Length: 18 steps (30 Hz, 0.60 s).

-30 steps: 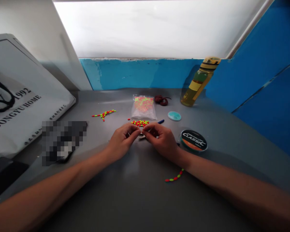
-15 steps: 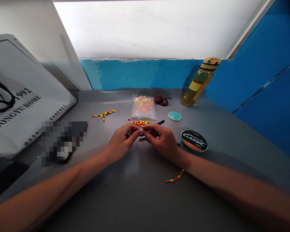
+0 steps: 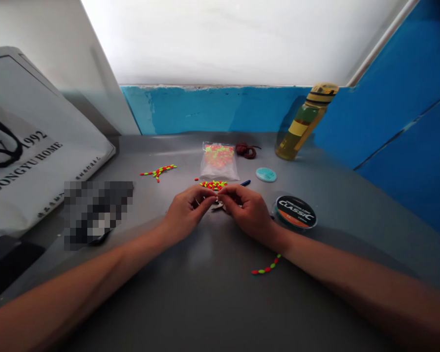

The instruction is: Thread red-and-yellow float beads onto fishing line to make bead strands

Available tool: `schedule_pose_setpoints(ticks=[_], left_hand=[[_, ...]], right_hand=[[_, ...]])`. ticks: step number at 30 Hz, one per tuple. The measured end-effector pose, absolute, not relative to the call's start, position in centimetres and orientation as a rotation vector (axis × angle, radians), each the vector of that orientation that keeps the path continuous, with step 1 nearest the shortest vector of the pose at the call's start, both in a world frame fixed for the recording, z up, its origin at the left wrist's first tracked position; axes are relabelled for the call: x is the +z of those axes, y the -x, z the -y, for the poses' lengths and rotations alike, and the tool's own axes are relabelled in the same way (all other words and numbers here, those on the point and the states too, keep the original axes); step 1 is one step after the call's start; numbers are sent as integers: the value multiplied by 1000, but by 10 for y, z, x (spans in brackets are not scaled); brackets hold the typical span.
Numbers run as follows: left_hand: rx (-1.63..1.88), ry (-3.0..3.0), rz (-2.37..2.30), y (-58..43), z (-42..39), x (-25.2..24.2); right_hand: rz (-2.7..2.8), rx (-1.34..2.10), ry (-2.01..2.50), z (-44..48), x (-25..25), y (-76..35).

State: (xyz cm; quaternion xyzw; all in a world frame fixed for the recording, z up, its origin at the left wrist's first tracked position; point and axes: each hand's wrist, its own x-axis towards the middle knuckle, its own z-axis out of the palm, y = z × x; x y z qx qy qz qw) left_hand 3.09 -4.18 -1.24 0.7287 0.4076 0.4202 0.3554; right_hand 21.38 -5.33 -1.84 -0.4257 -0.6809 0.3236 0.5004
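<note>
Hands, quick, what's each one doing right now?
Left hand: closed, fingertips pinched; whatever it holds is too small to tell.
Right hand: closed, fingertips pinched; what it holds can't be told either.

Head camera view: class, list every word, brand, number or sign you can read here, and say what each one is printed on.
"CLASSIC": on the spool of fishing line
"1992": on the white tote bag
"DONGYU HOME": on the same bag, below "1992"
The smaller print on the bag and the spool is too small to read, and the pixelated patch is too blurred to read.
</note>
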Motion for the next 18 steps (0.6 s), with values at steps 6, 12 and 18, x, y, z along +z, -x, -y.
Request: schedule_pose_setpoints(ticks=[6,12,18], left_hand=[[1074,-1790,-1084,-32,41,-15],[1034,-1781,-1118,-32,39,-18],[1042,-1779,-1106,-33,40,-17]], right_hand=[[1601,853,1017,53,-19,-213],[1575,842,1027,52,-19,-214],[1533,838,1040,50,-22,-214]])
